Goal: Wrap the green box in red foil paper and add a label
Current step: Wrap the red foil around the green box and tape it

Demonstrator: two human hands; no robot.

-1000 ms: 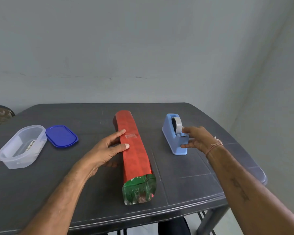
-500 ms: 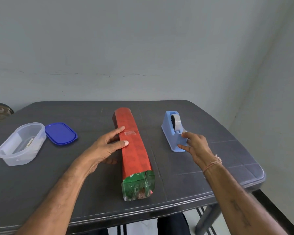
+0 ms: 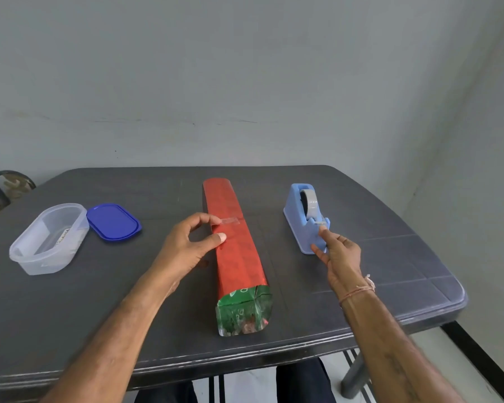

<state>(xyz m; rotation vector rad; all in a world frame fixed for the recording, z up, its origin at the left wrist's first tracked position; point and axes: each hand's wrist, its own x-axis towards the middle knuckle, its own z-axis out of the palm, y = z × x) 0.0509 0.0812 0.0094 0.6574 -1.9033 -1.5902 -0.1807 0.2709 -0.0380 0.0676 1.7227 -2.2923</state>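
A long box wrapped in red foil [image 3: 239, 257] lies lengthwise in the middle of the dark table [image 3: 376, 274]. Its near end [image 3: 243, 312] shows green, with the foil standing open around it. A short strip of clear tape [image 3: 230, 221] sits across the foil seam. My left hand [image 3: 189, 245] arches over the box's left edge, thumb and index fingertips resting on the foil by the tape. My right hand [image 3: 336, 251] is at the near end of the blue tape dispenser [image 3: 300, 216], with the index fingertip touching the tape end at the cutter.
A clear plastic tub [image 3: 21, 251] with a small paper label [image 3: 64, 235] inside stands at the left, its blue lid [image 3: 113, 222] beside it. The table's front edge is close to the box's near end. A dark object [image 3: 9, 187] sits beyond the table's left corner.
My left hand has lifted from lying flat to arched fingertips on the foil. My right hand has drawn back from the tape roll to the dispenser's cutter end.
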